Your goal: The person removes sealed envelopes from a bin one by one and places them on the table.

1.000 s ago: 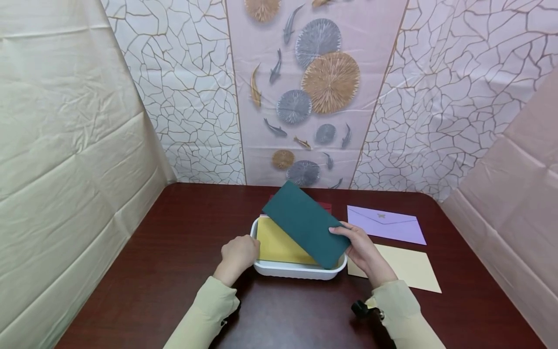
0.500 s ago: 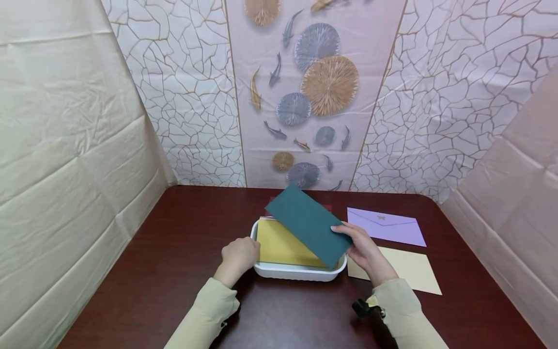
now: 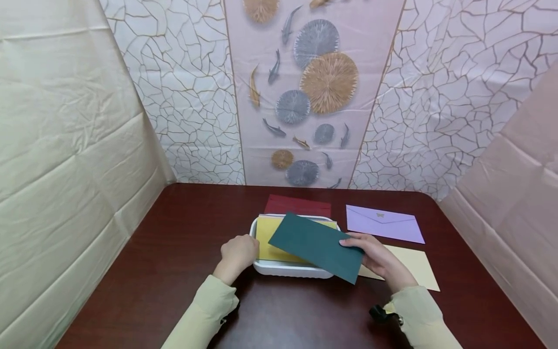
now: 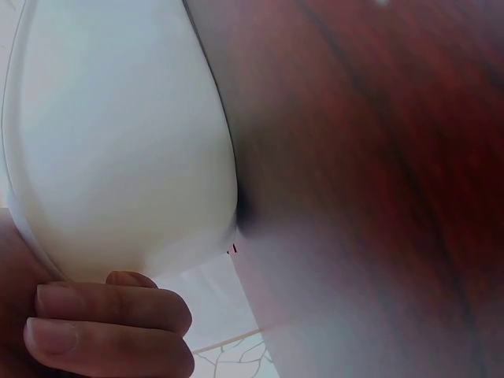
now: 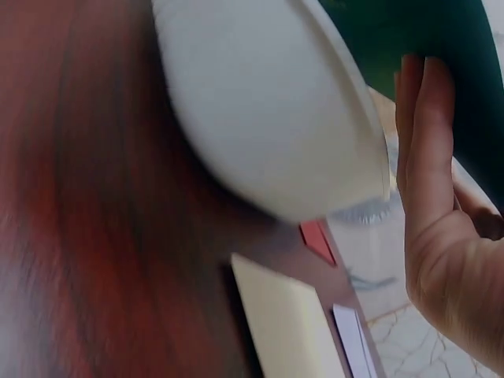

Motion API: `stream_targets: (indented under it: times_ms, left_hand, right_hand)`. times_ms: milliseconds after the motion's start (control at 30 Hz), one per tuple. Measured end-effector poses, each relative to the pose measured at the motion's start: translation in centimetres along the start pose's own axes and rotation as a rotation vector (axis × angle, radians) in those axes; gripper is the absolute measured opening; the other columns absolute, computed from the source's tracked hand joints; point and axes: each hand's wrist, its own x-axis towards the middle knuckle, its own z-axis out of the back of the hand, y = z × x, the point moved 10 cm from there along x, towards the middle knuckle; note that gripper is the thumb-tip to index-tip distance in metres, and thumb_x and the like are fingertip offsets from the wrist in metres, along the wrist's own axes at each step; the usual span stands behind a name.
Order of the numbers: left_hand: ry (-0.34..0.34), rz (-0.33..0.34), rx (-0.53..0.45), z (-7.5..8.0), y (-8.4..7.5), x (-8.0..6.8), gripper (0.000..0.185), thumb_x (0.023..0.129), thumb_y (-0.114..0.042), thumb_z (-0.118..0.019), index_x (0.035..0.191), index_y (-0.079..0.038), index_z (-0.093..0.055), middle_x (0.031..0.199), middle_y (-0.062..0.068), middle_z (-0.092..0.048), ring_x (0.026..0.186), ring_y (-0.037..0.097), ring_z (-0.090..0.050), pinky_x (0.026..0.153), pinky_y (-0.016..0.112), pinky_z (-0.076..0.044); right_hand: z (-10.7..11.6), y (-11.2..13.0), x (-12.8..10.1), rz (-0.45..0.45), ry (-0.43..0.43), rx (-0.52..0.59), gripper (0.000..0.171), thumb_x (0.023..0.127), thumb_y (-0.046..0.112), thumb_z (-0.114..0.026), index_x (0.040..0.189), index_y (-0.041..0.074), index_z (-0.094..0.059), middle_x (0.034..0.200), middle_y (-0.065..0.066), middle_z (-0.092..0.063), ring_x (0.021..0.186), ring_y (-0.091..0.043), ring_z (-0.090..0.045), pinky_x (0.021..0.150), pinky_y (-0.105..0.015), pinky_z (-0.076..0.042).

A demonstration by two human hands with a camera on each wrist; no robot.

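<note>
Head view: white tray (image 3: 291, 269) sits mid-table, the landmark here. Left hand (image 3: 237, 254) is curled against the tray's left rim, likely to steady it; whether the fingers wrap the rim can't be told from here. Right hand (image 3: 380, 259) pinches the right end of the dark green envelope (image 3: 317, 246), thumb on top, fingers beneath. The envelope lies slanted over the tray's right half, its near corner past the tray's right edge, covering part of the yellow envelope (image 3: 269, 237) lying inside. Held by one end, probably so it can be steered over the tray. Maroon envelope (image 3: 298, 205) behind the tray, lilac envelope (image 3: 382, 223) and cream envelope (image 3: 414, 271) to its right.

Left wrist view: fingers (image 4: 110, 327) curled together, pressed at the tray (image 4: 118, 142) wall from below.

Right wrist view: fingers (image 5: 421, 150) straight, pressed together, flat under the green envelope (image 5: 409, 39), just beside the tray (image 5: 268, 118). Cream envelope (image 5: 287, 323) lies on the table to the tray's right.
</note>
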Motion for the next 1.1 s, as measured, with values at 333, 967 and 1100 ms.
stream_targets:
  times_ms: [333, 967, 1100]
  left_hand:
    - [0.011, 0.019, -0.011, 0.2, 0.4, -0.1, 0.041, 0.1, -0.029, -0.048, 0.064, -0.013, -0.059, 0.071, 0.01, -0.061, 0.068, 0.026, -0.061, 0.063, 0.05, -0.051]
    - [0.014, -0.012, -0.024, -0.1, 0.1, 0.1, 0.043, 0.1, -0.029, -0.046, 0.062, -0.014, -0.057, 0.066, 0.007, -0.056, 0.063, 0.024, -0.057, 0.061, 0.048, -0.049]
    - [0.004, -0.009, -0.024, -0.1, 0.1, 0.2, 0.042, 0.1, -0.029, -0.045, 0.062, -0.015, -0.058, 0.067, 0.007, -0.057, 0.065, 0.025, -0.058, 0.062, 0.05, -0.05]
  right_hand:
    - [1.2, -1.0, -1.5, -0.039, 0.015, -0.093, 0.062, 0.1, 0.021, -0.061, 0.144, -0.013, -0.033, 0.119, -0.012, -0.064, 0.101, -0.019, -0.067, 0.087, -0.037, -0.055]
    - [2.3, -2.4, -2.2, -0.066, 0.021, -0.007, 0.04, 0.102, 0.022, -0.059, 0.131, -0.004, -0.052, 0.104, -0.005, -0.071, 0.091, -0.017, -0.072, 0.083, -0.036, -0.057]
    - [2.8, -2.6, -2.5, -0.057, 0.03, 0.006, 0.031, 0.102, 0.019, -0.059, 0.126, 0.001, -0.056, 0.106, -0.005, -0.07, 0.092, -0.017, -0.071, 0.083, -0.036, -0.057]
